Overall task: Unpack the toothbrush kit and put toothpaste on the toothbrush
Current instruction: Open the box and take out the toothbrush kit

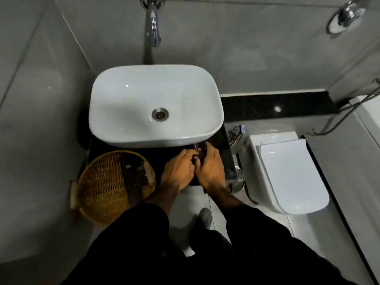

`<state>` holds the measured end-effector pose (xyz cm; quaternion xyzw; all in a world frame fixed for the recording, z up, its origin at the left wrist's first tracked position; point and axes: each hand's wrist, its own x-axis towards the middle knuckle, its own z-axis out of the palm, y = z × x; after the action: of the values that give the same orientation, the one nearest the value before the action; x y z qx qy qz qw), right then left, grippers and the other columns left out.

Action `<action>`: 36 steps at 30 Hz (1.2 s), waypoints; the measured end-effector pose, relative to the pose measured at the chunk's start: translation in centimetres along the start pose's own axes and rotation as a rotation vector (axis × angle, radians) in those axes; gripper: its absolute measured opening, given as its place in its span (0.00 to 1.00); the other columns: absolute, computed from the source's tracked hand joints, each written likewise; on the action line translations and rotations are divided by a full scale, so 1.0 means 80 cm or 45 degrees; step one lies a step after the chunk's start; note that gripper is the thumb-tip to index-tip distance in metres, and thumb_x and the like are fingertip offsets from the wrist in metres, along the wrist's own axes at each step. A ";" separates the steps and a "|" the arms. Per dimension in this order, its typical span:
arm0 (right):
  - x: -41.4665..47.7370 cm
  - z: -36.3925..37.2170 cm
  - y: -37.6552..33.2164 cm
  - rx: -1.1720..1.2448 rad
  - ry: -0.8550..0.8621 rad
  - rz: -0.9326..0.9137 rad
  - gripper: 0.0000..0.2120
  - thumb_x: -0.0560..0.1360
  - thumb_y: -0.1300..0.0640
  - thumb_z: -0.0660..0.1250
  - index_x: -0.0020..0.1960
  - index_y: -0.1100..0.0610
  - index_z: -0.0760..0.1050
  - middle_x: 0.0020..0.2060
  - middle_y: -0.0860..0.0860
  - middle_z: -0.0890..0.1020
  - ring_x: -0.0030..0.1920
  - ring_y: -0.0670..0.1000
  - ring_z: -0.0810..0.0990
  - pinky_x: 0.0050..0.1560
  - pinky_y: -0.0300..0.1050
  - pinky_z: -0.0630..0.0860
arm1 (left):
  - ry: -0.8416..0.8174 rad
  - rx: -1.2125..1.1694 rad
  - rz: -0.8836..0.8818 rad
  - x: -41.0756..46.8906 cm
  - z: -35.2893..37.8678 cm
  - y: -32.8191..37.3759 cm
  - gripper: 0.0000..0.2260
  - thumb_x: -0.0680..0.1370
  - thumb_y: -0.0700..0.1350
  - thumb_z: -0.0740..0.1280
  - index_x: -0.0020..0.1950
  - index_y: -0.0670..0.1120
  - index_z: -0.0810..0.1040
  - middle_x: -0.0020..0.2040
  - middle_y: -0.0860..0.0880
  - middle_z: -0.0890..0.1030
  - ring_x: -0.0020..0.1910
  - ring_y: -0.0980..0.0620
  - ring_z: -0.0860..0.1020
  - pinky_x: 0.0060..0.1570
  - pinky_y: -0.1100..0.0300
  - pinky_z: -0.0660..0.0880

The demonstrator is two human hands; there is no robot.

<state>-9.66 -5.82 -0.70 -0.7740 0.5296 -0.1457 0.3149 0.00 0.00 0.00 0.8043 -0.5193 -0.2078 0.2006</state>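
A small dark toothbrush kit packet (199,151) lies on the black counter just in front of the white basin. My left hand (178,171) and my right hand (210,165) meet over it, fingertips pinching the packet from both sides. Most of the packet is hidden under my fingers; only a dark end with a small round mark shows. No toothbrush or toothpaste tube is visible outside it.
The white sink (123,128) fills the counter (222,138) behind my hands, with a chrome tap (153,27) above. A woven basket (98,182) holding a dark packet sits at the left. A toilet (287,173) stands to the right, below.
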 end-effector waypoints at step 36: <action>-0.104 -0.105 0.076 -0.193 -0.301 -0.240 0.25 0.72 0.47 0.77 0.67 0.44 0.75 0.59 0.46 0.85 0.53 0.51 0.85 0.52 0.46 0.83 | -0.162 -1.886 -1.083 -0.056 0.051 -0.045 0.12 0.84 0.49 0.56 0.54 0.50 0.80 0.49 0.47 0.82 0.46 0.50 0.80 0.37 0.56 0.83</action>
<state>-22.09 -2.51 2.66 -0.8536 0.4232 -0.0422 0.3009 -1.20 5.02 -4.74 0.5790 0.0862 -0.5959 0.5498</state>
